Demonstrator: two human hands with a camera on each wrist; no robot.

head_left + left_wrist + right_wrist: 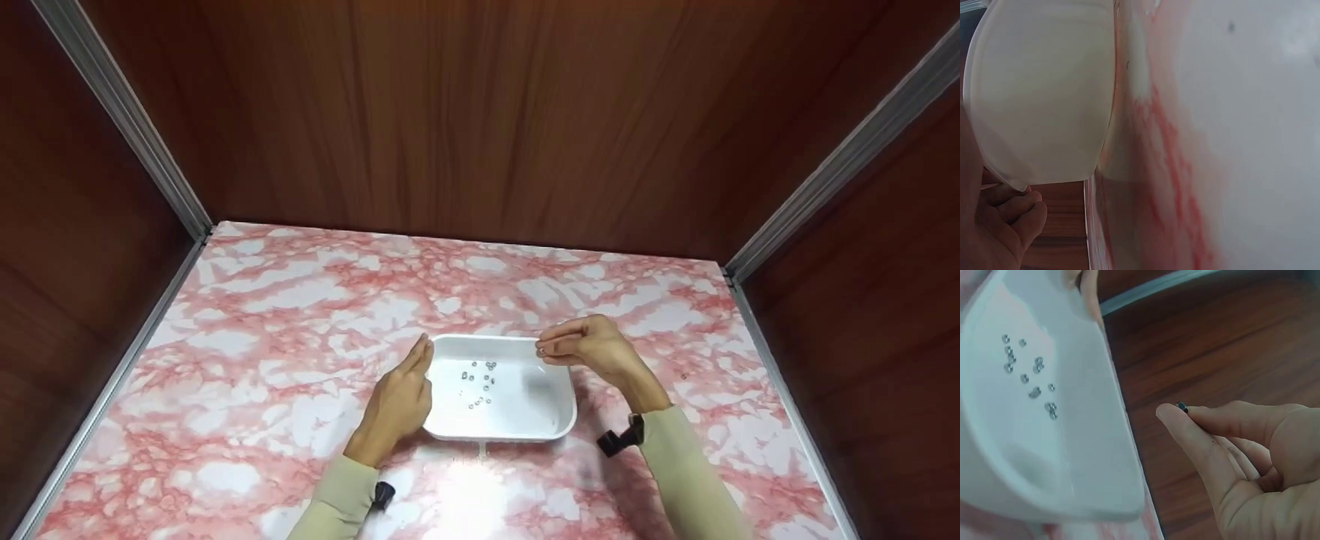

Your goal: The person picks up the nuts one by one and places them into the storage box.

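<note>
A white rectangular tray (499, 436) sits near the front of the table, with several small metal nuts (1024, 377) scattered over its floor, mostly toward the left half. My left hand (401, 397) grips the tray's left rim; the left wrist view shows its fingers (1027, 219) curled under the edge by a corner. Above the tray's far right corner is my right hand (596, 351). Its thumb and index finger pinch one small nut (1182, 406), raised higher than the rim in the right wrist view. The other right fingers are bent toward the palm.
The table (300, 300) has a red and white marbled top. Dark wood panels (480, 120) stand behind it and on both sides, joined by grey metal posts (124, 97). A tiny ring-like piece (684, 375) lies on the table at the right.
</note>
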